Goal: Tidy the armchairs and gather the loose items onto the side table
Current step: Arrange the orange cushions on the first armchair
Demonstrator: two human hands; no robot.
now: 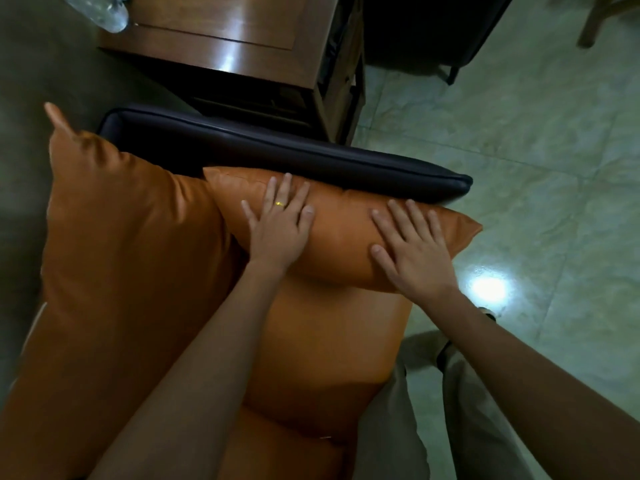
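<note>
An orange leather throw cushion [343, 237] leans against the dark armrest [294, 157] of the armchair. My left hand [278, 226], with a gold ring, lies flat on the cushion's left part, fingers spread. Flat on its right part rests my right hand [412, 251], fingers apart. Neither hand grips it. A bigger orange back cushion [121, 244] stands to the left. The orange seat [322, 341] shows below the hands. The wooden side table [235, 39] stands beyond the armrest.
A clear plastic bottle [107, 10] pokes into view at the top left, by the side table's corner. Green tiled floor [519, 150] lies to the right. A second dark chair [433, 26] and a wooden leg [595, 29] stand at the top right.
</note>
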